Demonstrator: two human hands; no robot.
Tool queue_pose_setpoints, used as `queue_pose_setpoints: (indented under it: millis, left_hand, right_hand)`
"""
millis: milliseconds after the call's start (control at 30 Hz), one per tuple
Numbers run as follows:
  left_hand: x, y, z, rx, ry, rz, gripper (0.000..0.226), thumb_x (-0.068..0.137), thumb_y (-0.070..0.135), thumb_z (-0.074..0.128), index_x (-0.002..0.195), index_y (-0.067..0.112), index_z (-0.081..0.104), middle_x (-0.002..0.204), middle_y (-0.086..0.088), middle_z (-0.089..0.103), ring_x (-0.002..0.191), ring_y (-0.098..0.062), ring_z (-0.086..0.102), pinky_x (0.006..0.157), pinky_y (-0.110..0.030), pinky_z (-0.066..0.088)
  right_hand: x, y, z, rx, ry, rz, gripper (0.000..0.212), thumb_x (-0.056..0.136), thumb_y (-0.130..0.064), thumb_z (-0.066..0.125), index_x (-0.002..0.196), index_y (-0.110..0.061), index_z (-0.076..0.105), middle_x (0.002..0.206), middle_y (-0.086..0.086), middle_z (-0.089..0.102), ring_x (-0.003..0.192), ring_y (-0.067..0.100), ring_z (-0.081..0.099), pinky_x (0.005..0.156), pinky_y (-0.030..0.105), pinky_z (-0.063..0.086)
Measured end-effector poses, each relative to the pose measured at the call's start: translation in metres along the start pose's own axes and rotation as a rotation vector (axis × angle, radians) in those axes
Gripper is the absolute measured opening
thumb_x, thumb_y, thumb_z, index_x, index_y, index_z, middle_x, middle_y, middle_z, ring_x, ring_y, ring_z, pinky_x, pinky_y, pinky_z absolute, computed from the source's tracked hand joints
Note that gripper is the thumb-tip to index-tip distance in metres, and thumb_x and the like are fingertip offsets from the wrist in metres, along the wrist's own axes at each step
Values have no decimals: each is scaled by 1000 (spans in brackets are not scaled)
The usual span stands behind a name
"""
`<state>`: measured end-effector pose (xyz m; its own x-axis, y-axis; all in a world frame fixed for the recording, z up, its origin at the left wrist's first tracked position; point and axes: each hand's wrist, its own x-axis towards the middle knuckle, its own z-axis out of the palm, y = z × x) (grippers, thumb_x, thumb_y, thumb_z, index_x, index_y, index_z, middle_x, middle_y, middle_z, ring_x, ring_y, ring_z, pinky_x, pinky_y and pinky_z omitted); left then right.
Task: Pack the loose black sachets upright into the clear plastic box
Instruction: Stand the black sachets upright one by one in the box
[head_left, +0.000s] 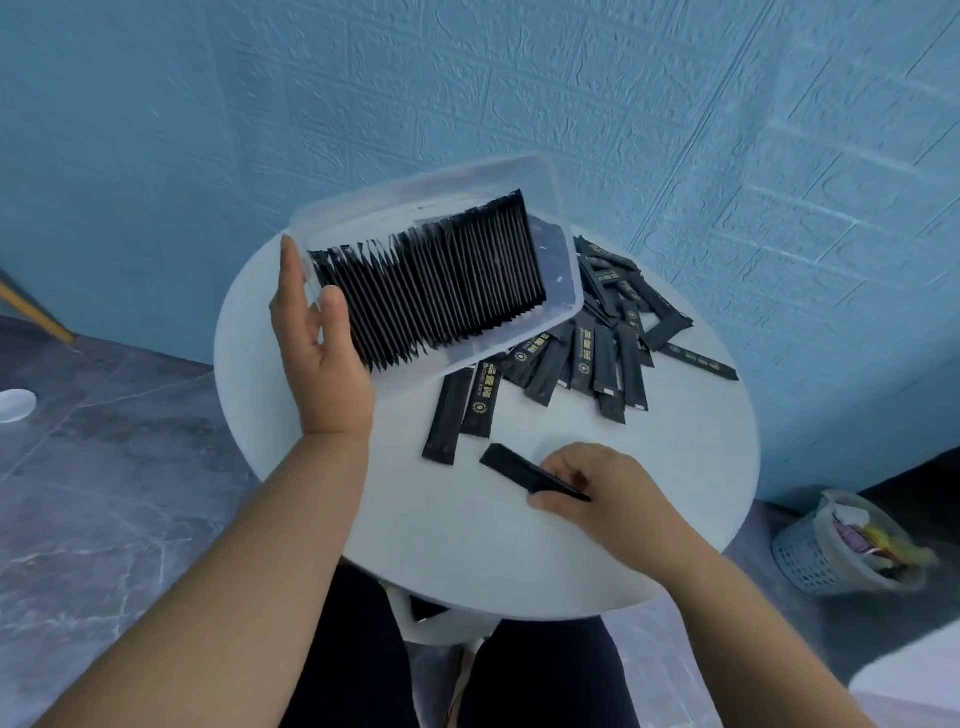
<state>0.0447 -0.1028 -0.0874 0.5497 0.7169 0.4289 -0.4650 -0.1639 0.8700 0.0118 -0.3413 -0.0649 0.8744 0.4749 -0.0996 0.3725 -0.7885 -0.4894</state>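
The clear plastic box (563, 270) is tilted toward me above the round white table (467, 545). A long row of black sachets (436, 291) stands on edge inside it. My left hand (322, 364) grips the box's near left end, thumb inside against the row. Lower down, my right hand (597, 499) pinches one black sachet (511, 465) lying on the table. A heap of loose black sachets (597, 353) lies to the right of the box and partly under it.
A blue textured wall stands behind the table. A mesh waste basket (841, 551) with rubbish sits on the dark marble floor at the right. A white round object (15, 405) lies on the floor at the left edge.
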Motion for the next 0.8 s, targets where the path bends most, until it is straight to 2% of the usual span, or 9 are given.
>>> queue_pose_setpoints:
  millis: [100, 200, 233, 300, 367, 467, 567, 700, 800]
  left_hand:
    - [5, -2, -3, -5, 38, -6, 48, 101, 18, 38, 147, 18, 23, 123, 28, 37, 115, 26, 34, 96, -3, 29]
    - [8, -3, -2, -11, 47, 3, 48, 101, 18, 38, 147, 17, 22, 122, 26, 38, 116, 24, 35, 97, -5, 30]
    - [8, -4, -2, -13, 42, 5, 49, 101, 17, 39, 146, 16, 21, 122, 25, 39, 115, 25, 35, 97, -5, 30]
    - [7, -5, -1, -10, 29, 12, 49, 101, 16, 39, 146, 15, 21, 121, 23, 40, 115, 25, 35, 96, -5, 30]
    - [6, -5, -2, -7, 16, 23, 50, 100, 15, 39, 146, 12, 22, 121, 24, 40, 114, 25, 35, 96, -5, 29]
    - [6, -6, -1, -6, -17, 28, 49, 100, 13, 39, 146, 10, 21, 121, 25, 38, 112, 28, 34, 95, -3, 28]
    - [5, -7, 0, -2, -46, 27, 49, 100, 14, 39, 146, 13, 22, 125, 25, 37, 117, 25, 32, 97, -3, 27]
    - [3, -6, 1, -1, -82, 22, 48, 101, 14, 39, 145, 16, 20, 124, 25, 37, 116, 25, 33, 97, -3, 27]
    - [-1, -6, 2, 13, -124, 38, 49, 100, 14, 39, 145, 15, 20, 122, 23, 38, 116, 25, 33, 97, -3, 26]
  right_hand:
    - [8, -10, -6, 0, -17, 3, 28, 86, -30, 65, 68, -37, 45, 68, -12, 49, 62, 0, 44, 58, 19, 30]
    - [24, -28, 1, 24, 147, -6, 10, 88, -31, 62, 80, -33, 55, 73, -14, 50, 68, 2, 46, 56, 15, 30]
    - [30, -34, 7, 0, 196, -5, 5, 88, -32, 62, 92, -29, 60, 81, -12, 52, 77, 7, 48, 60, 15, 31]
    - [41, -42, 20, -80, 250, 1, 28, 88, -33, 61, 115, -24, 58, 105, -6, 53, 100, 15, 46, 80, 18, 33]
    - [48, -48, 30, -170, 284, -14, 45, 89, -36, 59, 130, -22, 49, 128, -3, 46, 117, 20, 38, 99, 25, 32]
    - [53, -55, 42, -213, 193, -86, 61, 91, -45, 52, 143, -20, 35, 151, -2, 28, 140, 22, 20, 115, 33, 19]
    - [53, -48, 48, -251, 74, -124, 63, 95, -49, 39, 148, -21, 22, 157, -6, 16, 146, 16, 5, 118, 29, 6]
    - [35, -25, 36, -177, 29, -227, 62, 92, -53, 42, 145, -23, 31, 153, -12, 22, 144, 8, 11, 118, 25, 5]
    - [14, -2, 15, -35, -28, -206, 53, 89, -33, 60, 139, -29, 41, 147, -23, 25, 139, -7, 13, 115, 15, 9]
